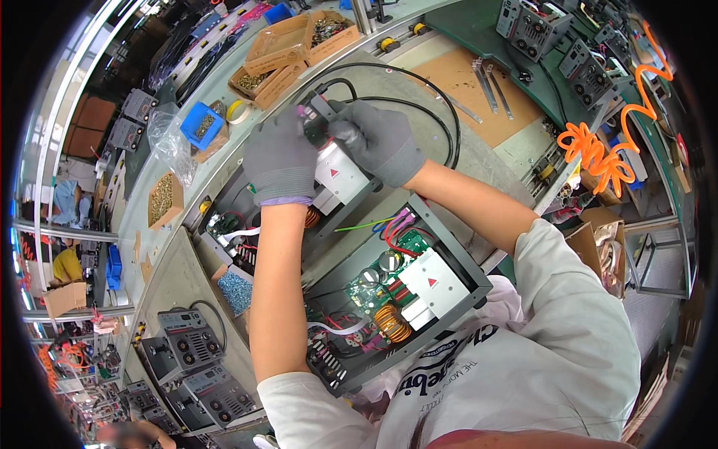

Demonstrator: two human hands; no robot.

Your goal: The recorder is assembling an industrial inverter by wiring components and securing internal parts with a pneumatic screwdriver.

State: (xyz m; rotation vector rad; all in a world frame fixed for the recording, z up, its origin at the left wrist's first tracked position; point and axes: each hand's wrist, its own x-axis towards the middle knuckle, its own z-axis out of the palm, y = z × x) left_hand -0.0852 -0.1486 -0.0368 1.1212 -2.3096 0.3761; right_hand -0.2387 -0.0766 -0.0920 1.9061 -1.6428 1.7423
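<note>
Both my hands wear grey gloves and meet at the far end of an open machine housing with a white cover plate [340, 173]. My left hand [283, 153] is closed at the back panel [320, 112], its fingertips by a bit of purple. My right hand [380, 138] is curled closed against the same panel from the right. What either hand pinches is hidden. A black cable [407, 75] loops out behind the panel. Nearer me lies a second open housing [482, 288] with a green circuit board [410, 243], a copper coil [393, 323] and a loose green wire [363, 224].
Finished-looking grey machines [217, 393] stand at lower left, others [532, 30] at upper right. Cardboard boxes of small parts [280, 45], a blue bin [200, 123] and a box of blue screws [234, 290] line the left. An orange coiled hose [598, 153] hangs at right.
</note>
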